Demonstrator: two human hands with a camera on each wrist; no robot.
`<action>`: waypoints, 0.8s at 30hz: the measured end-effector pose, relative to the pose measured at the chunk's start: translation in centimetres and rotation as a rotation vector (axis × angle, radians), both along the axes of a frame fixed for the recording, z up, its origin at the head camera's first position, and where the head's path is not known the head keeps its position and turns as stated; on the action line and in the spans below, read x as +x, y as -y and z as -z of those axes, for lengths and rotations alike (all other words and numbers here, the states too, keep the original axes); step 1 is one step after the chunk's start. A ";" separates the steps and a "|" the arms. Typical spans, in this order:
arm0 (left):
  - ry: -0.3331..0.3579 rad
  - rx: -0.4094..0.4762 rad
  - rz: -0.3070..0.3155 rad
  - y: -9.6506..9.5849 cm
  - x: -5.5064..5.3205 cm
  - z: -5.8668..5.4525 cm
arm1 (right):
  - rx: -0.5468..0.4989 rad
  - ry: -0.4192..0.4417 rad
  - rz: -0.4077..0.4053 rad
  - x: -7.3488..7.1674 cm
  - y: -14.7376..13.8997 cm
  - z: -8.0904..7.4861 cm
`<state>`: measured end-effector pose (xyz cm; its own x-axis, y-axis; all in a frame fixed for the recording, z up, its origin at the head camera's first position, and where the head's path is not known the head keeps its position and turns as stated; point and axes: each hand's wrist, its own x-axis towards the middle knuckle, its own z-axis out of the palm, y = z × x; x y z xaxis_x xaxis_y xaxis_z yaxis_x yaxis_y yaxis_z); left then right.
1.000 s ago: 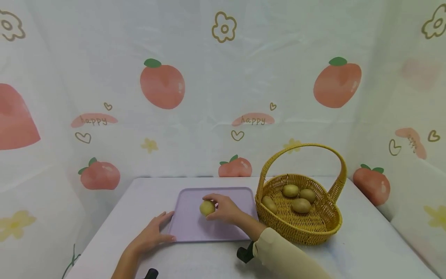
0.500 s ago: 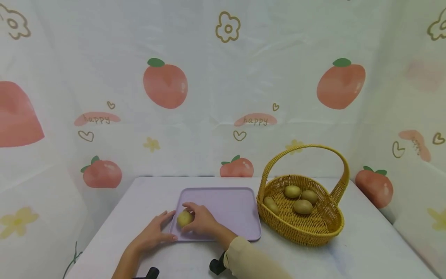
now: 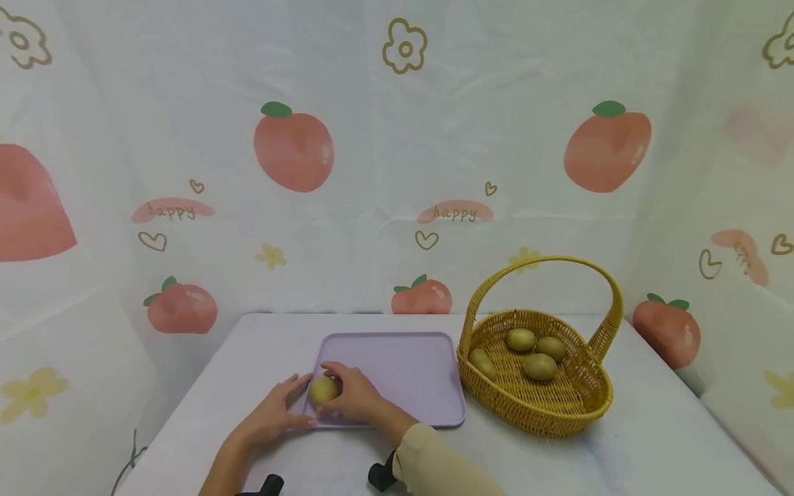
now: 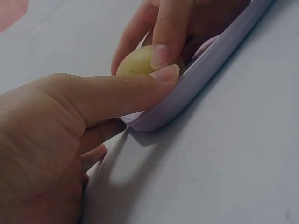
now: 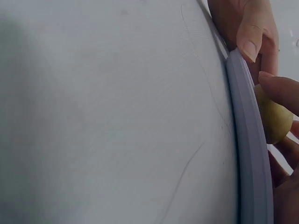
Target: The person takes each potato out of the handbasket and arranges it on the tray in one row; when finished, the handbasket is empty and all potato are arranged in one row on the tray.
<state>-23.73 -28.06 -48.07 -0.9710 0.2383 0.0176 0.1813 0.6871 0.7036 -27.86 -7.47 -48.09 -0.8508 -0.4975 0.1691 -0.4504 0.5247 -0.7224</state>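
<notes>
My right hand [image 3: 356, 393] holds a round yellowish-green potato [image 3: 323, 391] between thumb and fingers, low at the left end of a light purple tray [image 3: 403, 379]. At the tray's front left corner is my left hand [image 3: 269, 413], holding its edge. In the left wrist view its thumb [image 4: 135, 91] lies over the rim beside the potato, with the other fingers around the outside of the corner. The right wrist view shows the potato [image 5: 274, 116] just behind the tray's front wall [image 5: 250, 140], partly covered by the right fingers.
A yellow wicker basket [image 3: 533, 410] with a tall arched handle stands right of the tray, with several potatoes [image 3: 540, 367] inside. The white table [image 3: 267, 337] backs onto a fruit-print curtain [image 3: 372, 138]. A black wrist mount [image 3: 381, 475] sits under the right sleeve.
My right hand has carried the potato leftward and toward me, from over the tray's middle to its left end by the left hand. The left hand stays at the tray edge.
</notes>
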 end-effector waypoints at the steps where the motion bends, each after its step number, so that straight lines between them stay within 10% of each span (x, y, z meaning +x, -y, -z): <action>1: -0.001 -0.004 -0.001 0.0 0.0 0.0 | 0.001 -0.001 -0.008 0.0 -0.2 0.0; 24: -0.014 0.012 0.008 0.0 -0.1 0.0 | 0.000 -0.100 -0.033 0.3 -0.9 0.7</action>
